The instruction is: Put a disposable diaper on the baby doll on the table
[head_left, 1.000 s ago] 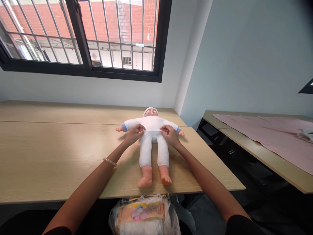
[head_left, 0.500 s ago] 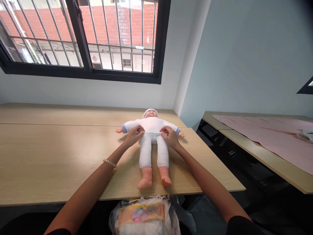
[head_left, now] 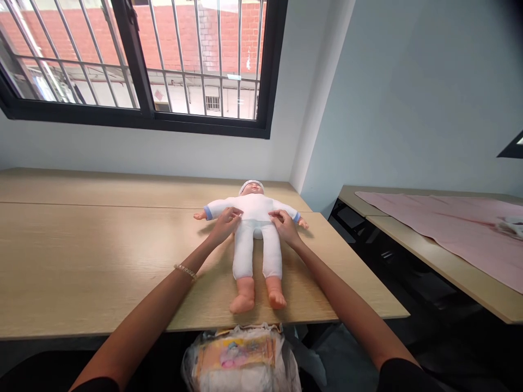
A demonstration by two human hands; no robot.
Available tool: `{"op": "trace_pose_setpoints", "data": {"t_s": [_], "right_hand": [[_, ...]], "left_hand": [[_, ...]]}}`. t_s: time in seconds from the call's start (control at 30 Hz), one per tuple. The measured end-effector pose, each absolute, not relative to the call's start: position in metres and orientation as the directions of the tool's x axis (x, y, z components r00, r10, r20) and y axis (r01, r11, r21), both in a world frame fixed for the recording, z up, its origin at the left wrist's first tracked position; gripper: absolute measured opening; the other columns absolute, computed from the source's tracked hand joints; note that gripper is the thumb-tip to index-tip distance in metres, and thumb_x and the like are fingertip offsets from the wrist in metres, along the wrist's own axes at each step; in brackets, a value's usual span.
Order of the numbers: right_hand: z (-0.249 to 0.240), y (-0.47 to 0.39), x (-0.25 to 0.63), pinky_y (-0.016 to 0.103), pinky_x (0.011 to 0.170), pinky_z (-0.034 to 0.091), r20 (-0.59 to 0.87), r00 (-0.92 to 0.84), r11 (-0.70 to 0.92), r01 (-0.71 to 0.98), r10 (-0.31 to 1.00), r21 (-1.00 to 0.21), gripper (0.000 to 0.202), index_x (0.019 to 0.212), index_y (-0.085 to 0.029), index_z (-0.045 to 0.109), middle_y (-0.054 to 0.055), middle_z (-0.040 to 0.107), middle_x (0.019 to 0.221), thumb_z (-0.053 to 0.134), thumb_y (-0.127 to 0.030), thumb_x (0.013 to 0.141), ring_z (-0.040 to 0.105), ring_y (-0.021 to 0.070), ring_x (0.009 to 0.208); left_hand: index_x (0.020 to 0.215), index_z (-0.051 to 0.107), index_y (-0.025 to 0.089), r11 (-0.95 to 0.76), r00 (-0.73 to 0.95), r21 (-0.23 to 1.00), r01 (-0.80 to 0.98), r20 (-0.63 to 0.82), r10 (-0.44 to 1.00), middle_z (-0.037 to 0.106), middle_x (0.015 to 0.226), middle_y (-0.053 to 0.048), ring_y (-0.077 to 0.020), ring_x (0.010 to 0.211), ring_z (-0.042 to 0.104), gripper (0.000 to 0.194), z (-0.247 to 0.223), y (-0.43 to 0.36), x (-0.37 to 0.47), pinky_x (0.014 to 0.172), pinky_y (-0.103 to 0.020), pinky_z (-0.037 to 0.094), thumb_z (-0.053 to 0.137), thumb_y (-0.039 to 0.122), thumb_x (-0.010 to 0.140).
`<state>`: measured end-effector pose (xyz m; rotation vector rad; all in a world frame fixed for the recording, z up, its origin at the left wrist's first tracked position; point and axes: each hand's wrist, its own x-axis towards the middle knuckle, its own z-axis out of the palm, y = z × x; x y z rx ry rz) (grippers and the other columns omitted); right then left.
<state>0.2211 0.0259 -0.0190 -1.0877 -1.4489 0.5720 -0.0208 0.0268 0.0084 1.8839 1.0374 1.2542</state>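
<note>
In the head view we see a baby doll [head_left: 254, 228] lying on its back on the wooden surface [head_left: 93, 261], with its head toward 12 o'clock and its bare feet toward 6 o'clock, near the front edge. The doll wears a white suit with blue cuffs and a white cap.

Our left hand [head_left: 224, 224] rests at the doll's waist on its 9 o'clock side, fingers bent and pressed together on the white cloth; it seems to pinch the fabric, but the fingertips are too small for us to be sure. Our right hand [head_left: 286, 226] does the same on the 3 o'clock side, thumb and fingers closed on the cloth at the hip. A bead bracelet [head_left: 186, 270] sits on the left wrist.

At 6 o'clock, below the surface edge, a plastic-wrapped packet [head_left: 241, 359] lies on our lap; its lower part is cut off by the frame and its print is hard to read. At 3 o'clock, well apart, a second surface carries a pink cloth [head_left: 445, 223], and a whitish thing on it is cut off at the right border.
</note>
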Motion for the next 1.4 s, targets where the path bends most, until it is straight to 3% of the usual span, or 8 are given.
{"op": "trace_pose_setpoints", "data": {"t_s": [0.2,0.4,0.67,0.9,1.03,1.23,1.4], "right_hand": [[-0.014,0.022,0.223,0.039,0.089,0.048,0.498,0.057,0.452,0.341,0.865,-0.824,0.024,0.078,-0.020,0.064,0.007,0.070,0.093,0.050,-0.039,0.081,0.064,0.0240,0.093],[-0.010,0.017,0.220,0.034,0.085,0.044,0.468,0.064,0.428,0.313,0.881,-0.848,0.023,0.069,-0.021,0.059,0.005,0.064,0.085,0.045,-0.036,0.078,0.059,0.0223,0.089],[-0.015,0.019,0.218,0.036,0.094,0.041,0.476,0.146,0.404,0.351,0.867,-0.845,0.024,0.077,-0.021,0.060,0.006,0.063,0.093,0.047,-0.041,0.082,0.057,0.0234,0.095],[-0.020,0.022,0.218,0.036,0.091,0.042,0.493,0.153,0.406,0.390,0.856,-0.826,0.026,0.072,-0.021,0.054,0.006,0.060,0.088,0.048,-0.045,0.082,0.056,0.0232,0.091],[-0.020,0.021,0.217,0.037,0.092,0.043,0.485,0.144,0.418,0.337,0.863,-0.844,0.031,0.078,-0.021,0.059,0.008,0.063,0.095,0.048,-0.049,0.084,0.058,0.0246,0.096],[-0.018,0.020,0.218,0.038,0.096,0.043,0.458,0.167,0.389,0.329,0.873,-0.861,0.035,0.086,-0.020,0.065,0.010,0.067,0.104,0.048,-0.051,0.084,0.059,0.0256,0.101],[-0.020,0.022,0.219,0.037,0.094,0.043,0.465,0.149,0.396,0.341,0.872,-0.852,0.031,0.077,-0.021,0.060,0.007,0.067,0.092,0.048,-0.049,0.085,0.060,0.0249,0.097]], "left_hand": [[0.080,0.059,0.018,-0.474,0.256,0.860,0.188,0.423,0.869,0.058,0.078,-0.002,-0.0143,0.070,0.050,0.010,0.007,0.031,-0.022,0.061,-0.028,0.041,0.054,0.022,0.087],[0.064,0.049,0.019,-0.437,0.255,0.890,0.132,0.396,0.882,0.046,0.065,0.000,-0.0130,0.061,0.043,0.026,0.006,0.032,-0.022,0.058,-0.029,0.036,0.054,0.027,0.088],[0.085,0.062,0.018,-0.418,0.173,0.893,0.168,0.391,0.904,0.060,0.086,-0.002,-0.0154,0.072,0.052,0.015,0.009,0.027,-0.018,0.065,-0.029,0.040,0.056,0.032,0.086],[0.067,0.050,0.019,-0.434,0.160,0.876,0.212,0.407,0.899,0.050,0.070,0.000,-0.0148,0.067,0.047,0.022,0.008,0.028,-0.018,0.063,-0.029,0.035,0.053,0.030,0.086],[0.070,0.050,0.019,-0.436,0.153,0.869,0.233,0.409,0.899,0.050,0.070,0.001,-0.0151,0.067,0.047,0.021,0.008,0.029,-0.018,0.063,-0.030,0.036,0.053,0.033,0.086],[0.084,0.063,0.019,-0.430,0.127,0.867,0.252,0.411,0.903,0.066,0.097,-0.006,-0.0219,0.090,0.059,0.019,0.006,0.033,-0.021,0.076,-0.033,0.043,0.051,0.034,0.084],[0.071,0.057,0.019,-0.416,0.126,0.867,0.276,0.396,0.909,0.060,0.078,-0.002,-0.0186,0.074,0.054,0.020,0.004,0.035,-0.022,0.068,-0.032,0.039,0.052,0.035,0.084]]}}
